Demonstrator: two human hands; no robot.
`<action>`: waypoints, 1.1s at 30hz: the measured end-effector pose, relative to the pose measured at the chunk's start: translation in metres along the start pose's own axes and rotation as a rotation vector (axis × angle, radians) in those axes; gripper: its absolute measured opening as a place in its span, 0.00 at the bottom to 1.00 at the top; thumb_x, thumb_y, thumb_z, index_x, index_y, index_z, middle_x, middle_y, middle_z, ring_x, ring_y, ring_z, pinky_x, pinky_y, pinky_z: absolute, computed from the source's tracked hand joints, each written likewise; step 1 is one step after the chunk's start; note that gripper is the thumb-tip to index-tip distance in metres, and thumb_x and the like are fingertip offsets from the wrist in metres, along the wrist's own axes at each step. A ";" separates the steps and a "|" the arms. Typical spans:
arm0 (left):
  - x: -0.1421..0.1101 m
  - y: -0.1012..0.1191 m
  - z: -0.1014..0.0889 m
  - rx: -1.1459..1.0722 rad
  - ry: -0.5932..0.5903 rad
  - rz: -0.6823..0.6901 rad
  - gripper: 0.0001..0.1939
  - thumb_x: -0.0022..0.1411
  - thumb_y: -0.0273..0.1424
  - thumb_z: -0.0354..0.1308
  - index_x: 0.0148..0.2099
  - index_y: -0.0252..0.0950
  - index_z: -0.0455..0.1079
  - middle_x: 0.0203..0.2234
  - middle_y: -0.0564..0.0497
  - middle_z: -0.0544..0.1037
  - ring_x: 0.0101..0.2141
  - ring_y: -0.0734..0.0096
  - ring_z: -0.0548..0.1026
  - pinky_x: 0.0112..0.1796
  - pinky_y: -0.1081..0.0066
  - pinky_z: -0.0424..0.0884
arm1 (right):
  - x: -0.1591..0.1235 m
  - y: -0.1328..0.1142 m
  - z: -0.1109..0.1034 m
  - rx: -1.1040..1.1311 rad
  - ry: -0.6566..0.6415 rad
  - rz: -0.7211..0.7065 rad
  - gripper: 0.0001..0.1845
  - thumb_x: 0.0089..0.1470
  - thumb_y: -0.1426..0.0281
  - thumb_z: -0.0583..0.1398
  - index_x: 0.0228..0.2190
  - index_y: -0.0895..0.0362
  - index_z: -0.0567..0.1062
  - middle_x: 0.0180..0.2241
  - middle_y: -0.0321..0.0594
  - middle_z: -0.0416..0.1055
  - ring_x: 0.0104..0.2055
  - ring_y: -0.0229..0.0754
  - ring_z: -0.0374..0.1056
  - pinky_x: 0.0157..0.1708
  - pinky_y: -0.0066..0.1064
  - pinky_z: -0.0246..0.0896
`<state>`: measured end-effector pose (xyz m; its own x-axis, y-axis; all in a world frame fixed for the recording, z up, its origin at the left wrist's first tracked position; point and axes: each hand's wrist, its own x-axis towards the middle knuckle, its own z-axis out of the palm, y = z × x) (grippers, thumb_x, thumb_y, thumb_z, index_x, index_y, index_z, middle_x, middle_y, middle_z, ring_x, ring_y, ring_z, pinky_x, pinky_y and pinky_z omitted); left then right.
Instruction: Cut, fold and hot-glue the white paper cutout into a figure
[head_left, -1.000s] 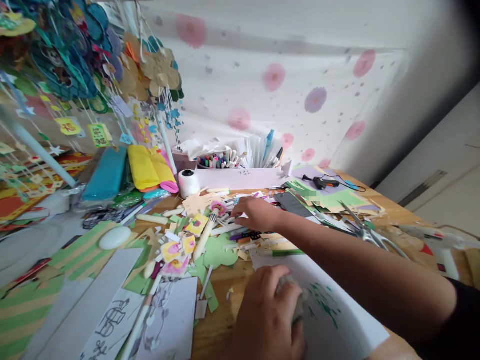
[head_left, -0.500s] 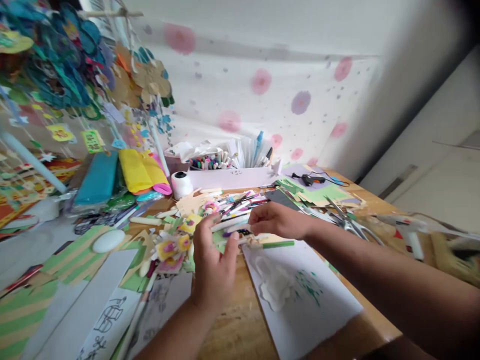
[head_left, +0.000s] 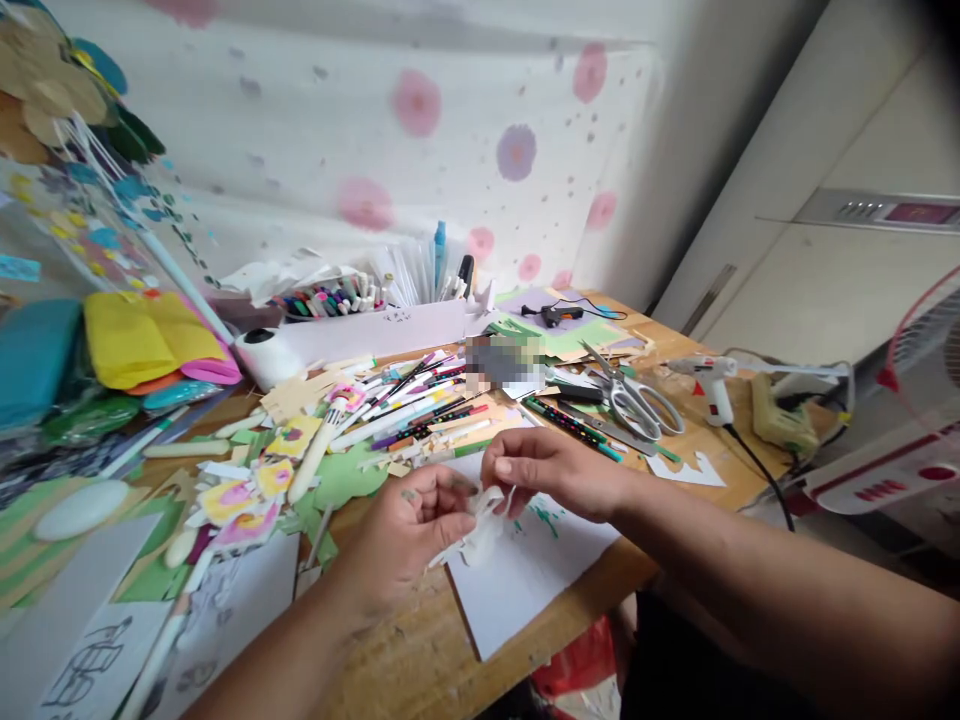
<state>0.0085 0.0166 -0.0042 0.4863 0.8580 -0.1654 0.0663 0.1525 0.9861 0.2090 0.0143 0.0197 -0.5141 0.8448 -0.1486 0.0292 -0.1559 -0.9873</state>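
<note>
Along the back edge of the table (head_left: pixel 420 660), a white box (head_left: pixel 390 331) is filled with pens (head_left: pixel 330 302), and a white spool (head_left: pixel 267 368) is placed beside its left end. A folded yellow bundle (head_left: pixel 135 335) is laid toward the back left corner. Near the back right corner, a black glue gun (head_left: pixel 559 316) is rested on green and purple sheets (head_left: pixel 589 337). Scissors (head_left: pixel 626 403) and a white glue gun (head_left: pixel 716 385) are set nearer the right edge.

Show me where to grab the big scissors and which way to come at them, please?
Best take the scissors by their loop handles, probably with the right hand, coming from the near right side. They lie with the loops toward that side and the blades pointing away to the far left, so the fingers should stay clear of the sharp end.
</note>
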 end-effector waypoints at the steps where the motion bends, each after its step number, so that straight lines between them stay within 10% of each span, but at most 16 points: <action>1: 0.000 0.000 0.000 0.003 0.010 -0.001 0.09 0.50 0.29 0.64 0.36 0.36 0.71 0.24 0.56 0.75 0.28 0.74 0.71 0.30 0.73 0.65 | 0.001 0.002 0.001 0.022 0.011 -0.007 0.23 0.44 0.53 0.66 0.30 0.59 0.69 0.27 0.35 0.69 0.27 0.35 0.67 0.27 0.28 0.63; 8: -0.001 -0.002 -0.001 0.006 0.032 -0.046 0.05 0.53 0.29 0.62 0.32 0.37 0.68 0.19 0.60 0.72 0.23 0.78 0.70 0.28 0.75 0.64 | 0.006 0.013 -0.001 -0.139 0.125 -0.125 0.06 0.45 0.73 0.64 0.27 0.59 0.71 0.20 0.28 0.64 0.22 0.30 0.57 0.23 0.24 0.50; 24: -0.005 0.002 -0.002 -0.101 -0.134 -0.199 0.17 0.45 0.27 0.67 0.40 0.36 0.72 0.32 0.52 0.77 0.32 0.70 0.74 0.34 0.71 0.69 | 0.001 0.009 -0.018 -0.082 0.178 -0.207 0.03 0.46 0.74 0.63 0.24 0.60 0.73 0.23 0.32 0.66 0.24 0.31 0.59 0.26 0.26 0.53; 33: -0.004 0.001 0.001 0.234 -0.027 -0.135 0.11 0.52 0.38 0.60 0.23 0.37 0.68 0.16 0.58 0.66 0.20 0.75 0.63 0.23 0.76 0.60 | -0.003 0.014 -0.019 -0.307 0.169 -0.164 0.02 0.48 0.73 0.62 0.27 0.60 0.75 0.25 0.33 0.71 0.25 0.31 0.64 0.28 0.24 0.60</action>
<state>0.0078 0.0131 -0.0031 0.4820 0.8238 -0.2985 0.3306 0.1445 0.9326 0.2275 0.0191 0.0053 -0.3854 0.9222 0.0313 0.2270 0.1277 -0.9655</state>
